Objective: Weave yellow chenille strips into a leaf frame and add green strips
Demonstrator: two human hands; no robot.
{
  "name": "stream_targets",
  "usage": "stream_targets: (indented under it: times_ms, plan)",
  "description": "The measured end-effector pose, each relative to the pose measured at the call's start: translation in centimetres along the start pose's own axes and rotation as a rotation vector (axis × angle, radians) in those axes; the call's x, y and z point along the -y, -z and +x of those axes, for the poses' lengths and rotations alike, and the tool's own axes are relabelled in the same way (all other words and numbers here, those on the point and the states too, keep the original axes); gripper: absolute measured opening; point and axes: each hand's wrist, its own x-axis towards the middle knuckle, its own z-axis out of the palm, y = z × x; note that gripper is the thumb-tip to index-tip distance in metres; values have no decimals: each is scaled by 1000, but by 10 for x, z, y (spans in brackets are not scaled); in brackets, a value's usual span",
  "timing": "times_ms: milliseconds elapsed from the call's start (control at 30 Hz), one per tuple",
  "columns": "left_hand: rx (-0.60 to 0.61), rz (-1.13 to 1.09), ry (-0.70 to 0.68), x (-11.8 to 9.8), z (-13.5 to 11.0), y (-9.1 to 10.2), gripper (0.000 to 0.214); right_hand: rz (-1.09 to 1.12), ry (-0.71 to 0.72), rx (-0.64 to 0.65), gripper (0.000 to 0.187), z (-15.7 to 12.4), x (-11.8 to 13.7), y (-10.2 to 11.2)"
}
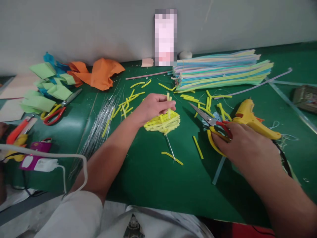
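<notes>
My left hand (157, 107) pinches a few short yellow pipe cleaner pieces (169, 105), held upright. Just below it lies a flat yellow pad of pipe cleaner pieces (163, 123) set side by side, with a thin metal wire (169, 145) running out toward me. Scissors (210, 121) with red and yellow handles are gripped in my right hand (244, 142), their blades pointing up and left toward the pad. Loose yellow pieces (198, 147) are scattered around both hands.
Long pastel pipe cleaners (223, 71) lie bundled at the back, below a phone (165, 38) against the wall. A yellow glue gun (252, 120) sits beyond my right hand. To the left are thin wires (101, 122), other scissors (58, 112), crumpled paper (104, 74) and a white cable (49, 153).
</notes>
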Motion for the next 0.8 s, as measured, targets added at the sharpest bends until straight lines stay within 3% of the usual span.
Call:
stream_targets:
  times_ms: [67, 133, 233, 300, 367, 433, 500, 533, 633, 800]
  plan:
    - [-22, 482, 18, -14, -9, 13, 24, -25, 0, -39, 42, 1, 0, 2]
    - [-96, 913, 122, -25, -17, 27, 15, -27, 18, -49, 43, 2, -1, 2]
    - [-80, 1242, 315, -32, -24, 40, 14, 2, 44, -30, 43, 1, -2, 5]
    - [-80, 1294, 303, -32, -26, 40, 23, 21, 57, -39, 42, -1, 0, 11]
    - [-60, 1256, 181, -31, -26, 30, 25, 11, 17, -100, 41, -3, 4, 18]
    - [75, 1159, 141, -31, -25, 15, 22, 12, 67, -153, 41, -4, 12, 25]
    - [250, 1118, 64, -31, -24, -2, 18, 69, 175, -122, 40, -2, 25, 30]
    - [268, 1115, 46, -31, -24, -9, 18, 90, 206, -96, 39, 0, 33, 30]
    - [265, 1112, 40, -28, -24, -22, 16, 128, 262, 13, 34, 9, 58, 28]
    - [153, 1030, -1, -18, -21, -20, 10, 314, 269, 116, 32, 33, 78, 14]
